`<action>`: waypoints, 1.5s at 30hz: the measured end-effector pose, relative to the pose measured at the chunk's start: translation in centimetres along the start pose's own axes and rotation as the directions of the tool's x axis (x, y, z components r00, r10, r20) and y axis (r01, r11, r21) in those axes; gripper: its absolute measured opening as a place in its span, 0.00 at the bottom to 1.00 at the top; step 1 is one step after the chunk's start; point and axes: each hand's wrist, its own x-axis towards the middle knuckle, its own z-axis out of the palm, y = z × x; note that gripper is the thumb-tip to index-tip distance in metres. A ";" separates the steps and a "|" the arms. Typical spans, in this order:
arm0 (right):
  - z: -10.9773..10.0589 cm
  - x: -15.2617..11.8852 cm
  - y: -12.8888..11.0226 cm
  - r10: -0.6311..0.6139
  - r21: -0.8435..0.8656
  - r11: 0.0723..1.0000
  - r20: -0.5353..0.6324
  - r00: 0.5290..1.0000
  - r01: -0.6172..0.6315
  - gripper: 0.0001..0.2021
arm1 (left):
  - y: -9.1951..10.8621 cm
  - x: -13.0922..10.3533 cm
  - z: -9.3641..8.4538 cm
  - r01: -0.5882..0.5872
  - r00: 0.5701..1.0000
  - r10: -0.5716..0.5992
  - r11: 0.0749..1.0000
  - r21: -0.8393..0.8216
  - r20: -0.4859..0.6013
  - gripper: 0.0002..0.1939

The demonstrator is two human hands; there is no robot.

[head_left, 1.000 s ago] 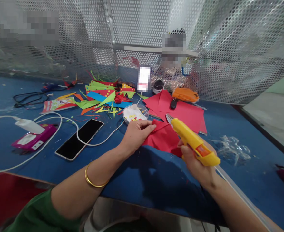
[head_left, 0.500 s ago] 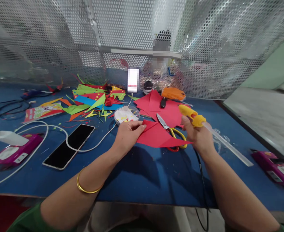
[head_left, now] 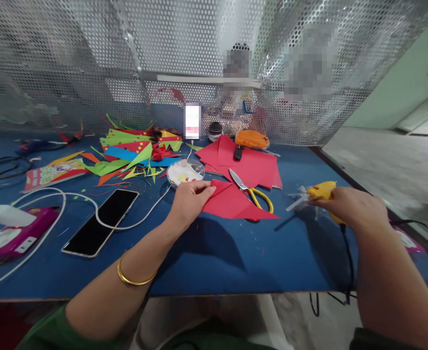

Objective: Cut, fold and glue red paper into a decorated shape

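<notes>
Your left hand (head_left: 190,201) pinches red paper (head_left: 231,201), your right hand (head_left: 361,206) grips the glue gun (head_left: 322,190), and its cord (head_left: 348,253) could snag on the near table edge (head_left: 290,293), jerking the nozzle!

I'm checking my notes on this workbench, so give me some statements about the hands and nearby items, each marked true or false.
1. The left hand grips the folded red paper. True.
2. The right hand holds the scissors. False: it holds the yellow glue gun; neither hand touches the scissors.
3. The white cable crosses the black phone. True.
4. The gold bangle is on the right wrist. False: it is on the left wrist.
</notes>
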 end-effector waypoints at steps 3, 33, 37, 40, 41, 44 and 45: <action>0.5 0.8 0.4 -0.053 0.014 0.998 0.023 0.998 0.053 0.22 | -0.1 0.0 0.0 0.004 1.000 -0.004 1.000 -0.005 0.016 0.11; -0.6 -6.0 -14.7 -0.547 0.836 0.058 -0.430 0.718 0.545 0.12 | 0.2 0.7 -0.7 -0.033 0.985 0.039 0.999 -0.041 0.170 0.16; -0.8 -6.2 -14.7 -0.560 0.762 0.095 -0.492 0.667 0.641 0.11 | 0.0 0.6 -0.6 0.044 0.960 -0.027 0.998 -0.053 0.278 0.15; -0.7 -6.2 -14.7 -0.570 0.740 0.102 -0.505 0.648 0.665 0.10 | 0.0 0.4 -0.5 0.086 0.931 -0.049 0.993 -0.087 0.361 0.15; -0.7 -6.2 -14.7 -0.577 0.737 0.105 -0.501 0.645 0.667 0.10 | 0.0 0.3 -0.5 0.090 0.929 -0.053 0.992 -0.084 0.367 0.14; -0.8 -6.2 -14.6 -0.593 0.754 0.109 -0.473 0.651 0.648 0.11 | -0.1 0.4 -0.5 0.087 0.933 -0.064 0.995 -0.049 0.353 0.13; -0.9 -6.2 -14.6 -0.595 0.770 0.104 -0.459 0.660 0.629 0.11 | -0.2 0.4 -0.4 0.076 0.937 -0.059 0.996 -0.038 0.345 0.13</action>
